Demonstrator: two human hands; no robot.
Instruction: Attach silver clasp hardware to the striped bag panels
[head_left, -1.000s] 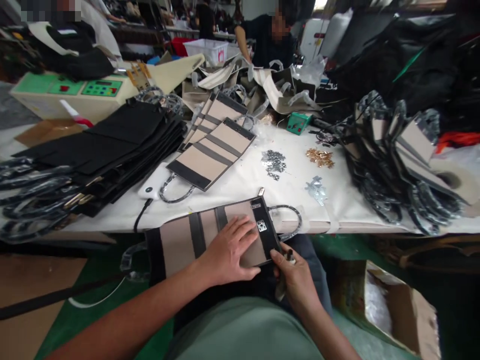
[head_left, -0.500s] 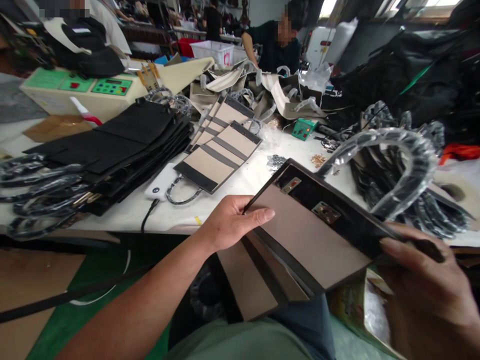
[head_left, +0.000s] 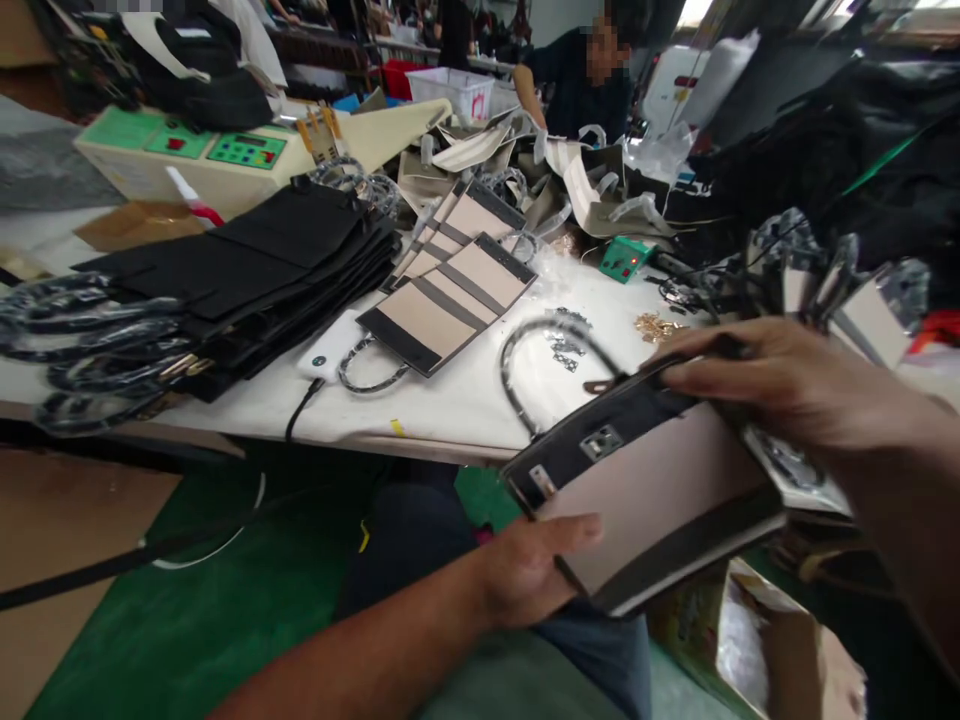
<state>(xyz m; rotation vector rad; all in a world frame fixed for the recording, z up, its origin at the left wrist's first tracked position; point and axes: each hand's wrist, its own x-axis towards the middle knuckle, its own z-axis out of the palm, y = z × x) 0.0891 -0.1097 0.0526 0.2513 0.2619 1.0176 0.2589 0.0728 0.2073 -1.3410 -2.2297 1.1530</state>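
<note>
Between my two hands, tilted over the table's front edge, is a beige and black bag panel point(head_left: 645, 490) with a looped, plastic-wrapped handle point(head_left: 517, 370) at its top. Two small metal fittings point(head_left: 602, 441) sit on its black band. My left hand point(head_left: 536, 565) grips the lower left edge, thumb lying on the beige face. At the upper right, my right hand point(head_left: 750, 375) is closed over the black top edge, its fingers partly hidden behind the panel. Similar beige and black panels point(head_left: 450, 305) lie beyond on the table.
A stack of black panels with wrapped handles point(head_left: 247, 270) lies at the left, beside a white power bank point(head_left: 330, 345). Small gold parts point(head_left: 656, 327) and a green control box point(head_left: 624, 259) rest farther back. An open carton point(head_left: 742, 640) stands below right. A person point(head_left: 577, 85) works across the table.
The panel has turned, so its handle now points up and left. My right hand has moved up along the top edge and my left hand lower. A second panel underneath no longer shows.
</note>
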